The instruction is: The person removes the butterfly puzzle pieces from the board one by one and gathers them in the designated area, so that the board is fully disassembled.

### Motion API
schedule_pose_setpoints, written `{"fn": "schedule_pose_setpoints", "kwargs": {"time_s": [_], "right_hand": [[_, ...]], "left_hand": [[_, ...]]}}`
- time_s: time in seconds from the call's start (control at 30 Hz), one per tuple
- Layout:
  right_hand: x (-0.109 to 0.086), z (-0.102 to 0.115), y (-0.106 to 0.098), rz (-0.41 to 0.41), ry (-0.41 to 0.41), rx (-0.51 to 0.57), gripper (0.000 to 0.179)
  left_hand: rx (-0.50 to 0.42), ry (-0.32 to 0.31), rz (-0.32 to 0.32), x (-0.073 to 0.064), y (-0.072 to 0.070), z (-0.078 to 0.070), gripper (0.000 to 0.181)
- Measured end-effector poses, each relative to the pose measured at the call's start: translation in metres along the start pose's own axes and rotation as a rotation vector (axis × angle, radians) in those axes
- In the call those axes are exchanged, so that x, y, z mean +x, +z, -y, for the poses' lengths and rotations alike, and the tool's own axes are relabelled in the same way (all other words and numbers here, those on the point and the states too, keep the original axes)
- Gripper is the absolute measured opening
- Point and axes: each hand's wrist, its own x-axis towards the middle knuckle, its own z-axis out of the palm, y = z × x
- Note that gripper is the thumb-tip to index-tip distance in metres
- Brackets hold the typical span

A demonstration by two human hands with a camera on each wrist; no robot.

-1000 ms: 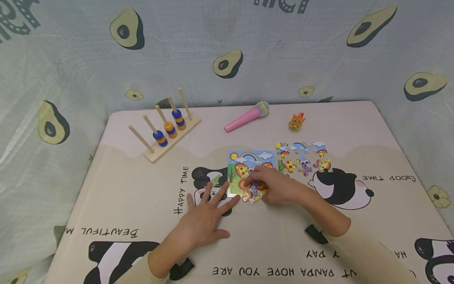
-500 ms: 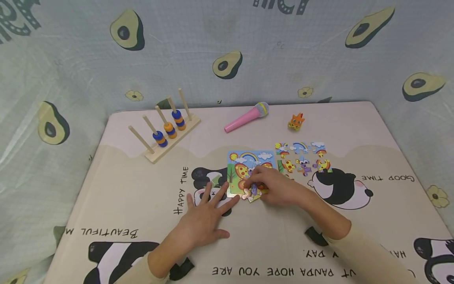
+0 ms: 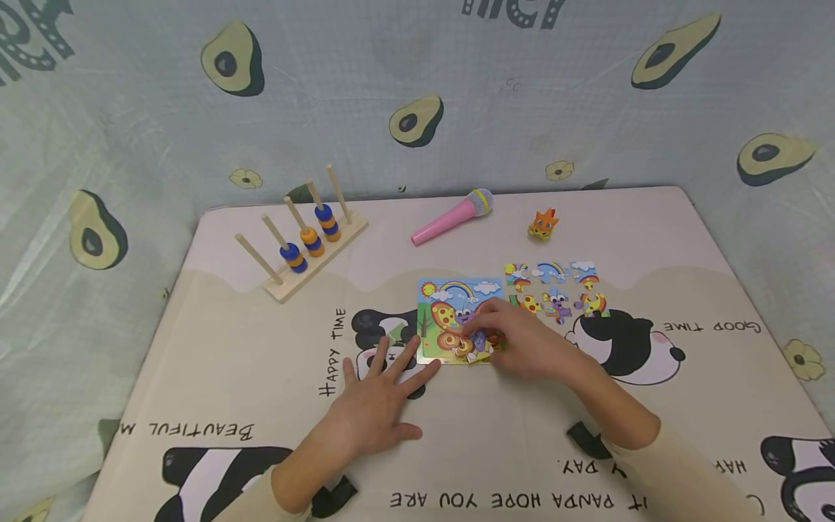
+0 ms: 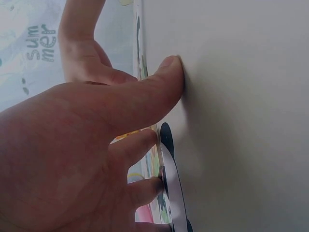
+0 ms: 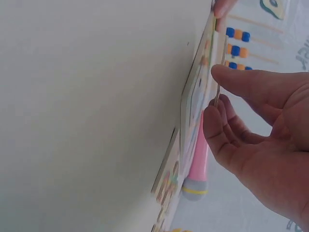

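Note:
In the head view, a colourful picture puzzle board [image 3: 433, 346] lies mid-table, showing a rainbow, a sun and a butterfly figure. My right hand [image 3: 522, 341] is over its right half and pinches a puzzle piece [image 5: 224, 53] between thumb and fingers. Seen edge-on in the right wrist view, the piece is thin and raised above the board. Part of the board's right side is hidden under this hand. My left hand [image 3: 375, 402] rests spread on the tablecloth, its fingertips [image 3: 433, 365] right at the board's lower left edge.
Several loose puzzle pieces [image 3: 556, 304] lie in rows right of the board. Behind are a pink toy microphone [image 3: 450, 219], a small orange toy figure [image 3: 543, 224] and a wooden peg abacus [image 3: 313, 261] with blue and orange rings. A curtain [image 3: 326, 87] hangs behind the table.
My right hand has shifted slightly to the right with the puzzle piece, which jutted past the board's near edge before and now overlaps the board. My left hand stays in place.

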Motion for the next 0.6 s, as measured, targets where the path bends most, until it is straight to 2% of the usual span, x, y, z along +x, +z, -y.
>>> {"fn": "schedule_pose_setpoints", "kwargs": {"time_s": [0.6], "right_hand": [[-0.032,-0.034,-0.031,-0.09,0.089,0.012,0.045]], "left_hand": [[-0.031,0.0,0.007,-0.001,0.0,-0.001,0.096]]}}
